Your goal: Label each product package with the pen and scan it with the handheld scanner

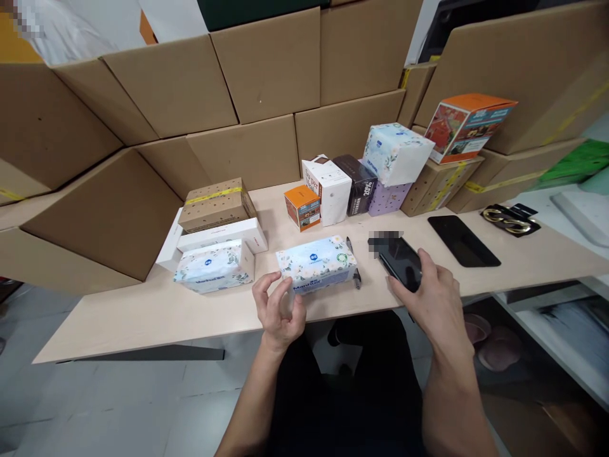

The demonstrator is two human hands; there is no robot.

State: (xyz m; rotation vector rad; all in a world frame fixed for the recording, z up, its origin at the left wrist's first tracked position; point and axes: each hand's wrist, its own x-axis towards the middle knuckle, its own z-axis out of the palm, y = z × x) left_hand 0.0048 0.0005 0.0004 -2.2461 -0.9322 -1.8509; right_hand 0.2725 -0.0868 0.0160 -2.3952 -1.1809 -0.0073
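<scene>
- In the head view, the middle tissue pack (pixel 316 261) lies on the table (pixel 143 324) and serves as the landmark.
- The black phone (pixel 398 259) is just right of that pack, tilted, its far corner blurred out.
- The right hand (pixel 435 304), right of the pack, grips the phone between thumb and fingers across its long edges; whether the phone rests partly on the table cannot be told.
- The left hand (pixel 278 314) is at the pack's near left corner, thumb and fingers curled but apart, holding nothing; contact with the pack cannot be told.
- For good handling, the right hand would best keep even pressure on the phone's edges, off the glass, and clear of the pens (pixel 358 279) at the pack's right end.
- A dark flat slab (pixel 464 241) lies farther right of the pack, so wide swings look unwise.
</scene>
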